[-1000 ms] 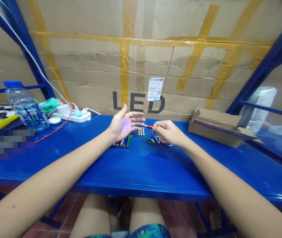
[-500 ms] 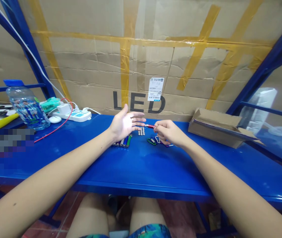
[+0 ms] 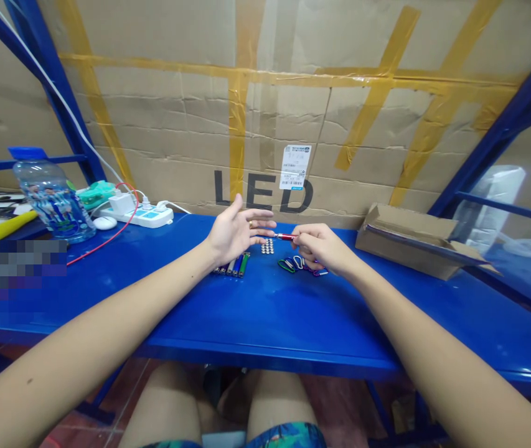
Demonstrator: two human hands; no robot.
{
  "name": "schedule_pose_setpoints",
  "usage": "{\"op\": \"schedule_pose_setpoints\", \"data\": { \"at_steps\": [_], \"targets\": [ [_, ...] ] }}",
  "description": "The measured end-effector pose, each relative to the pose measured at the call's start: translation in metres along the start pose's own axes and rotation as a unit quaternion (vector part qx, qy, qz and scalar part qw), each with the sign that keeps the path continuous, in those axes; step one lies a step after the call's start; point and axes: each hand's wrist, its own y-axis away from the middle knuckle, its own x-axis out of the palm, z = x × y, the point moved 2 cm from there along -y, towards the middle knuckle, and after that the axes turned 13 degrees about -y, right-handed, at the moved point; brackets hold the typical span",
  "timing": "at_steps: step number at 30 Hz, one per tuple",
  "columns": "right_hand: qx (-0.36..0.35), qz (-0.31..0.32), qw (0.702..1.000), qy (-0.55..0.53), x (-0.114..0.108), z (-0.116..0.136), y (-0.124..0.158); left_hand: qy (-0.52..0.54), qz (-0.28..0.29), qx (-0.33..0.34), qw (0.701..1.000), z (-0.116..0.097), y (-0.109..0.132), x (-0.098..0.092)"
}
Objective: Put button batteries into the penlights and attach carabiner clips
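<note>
My right hand (image 3: 322,249) pinches a slim red metal penlight (image 3: 284,236) between its fingertips, with the silver tip pointing left. My left hand (image 3: 236,236) stands open, palm up, holding nothing, its fingertips just left of that tip and close to a small cluster of silver button cells (image 3: 267,246). Below my left hand lies a row of several coloured metal penlights (image 3: 232,267). Several coloured carabiner clips (image 3: 296,264) lie partly under my right hand, which hides some of them.
A blue metal table (image 3: 265,317) fills the foreground, with a flattened cardboard box (image 3: 405,244) at the right. A water bottle (image 3: 54,202), white mouse (image 3: 105,223) and power strip (image 3: 139,216) with a red cable stand at the left. Taped cardboard backs the shelf.
My right hand and the red penlight have shifted slightly to the right. The head view has also moved a little. My left hand stays open.
</note>
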Motion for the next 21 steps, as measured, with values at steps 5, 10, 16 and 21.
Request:
{"op": "schedule_pose_setpoints", "data": {
  "at_steps": [5, 10, 16, 21],
  "targets": [
    [0.004, -0.005, 0.999, 0.05, -0.0007, 0.0003, -0.0005, -0.01, 0.001, 0.008, 1.0, 0.0002, 0.0, -0.0001],
    [-0.016, -0.008, 0.997, 0.075, 0.0011, 0.0024, -0.0002, 0.003, 0.005, 0.006, 1.0, 0.0006, -0.0006, 0.0003],
    [-0.035, -0.022, 0.996, 0.083, -0.0002, 0.0037, -0.0005, 0.053, 0.006, -0.015, 0.998, 0.0005, -0.0001, 0.0025],
    [-0.047, -0.027, 0.993, 0.1, -0.0012, 0.0032, -0.0015, 0.068, 0.013, -0.024, 0.997, 0.0003, 0.0003, 0.0048]
  ]
}}
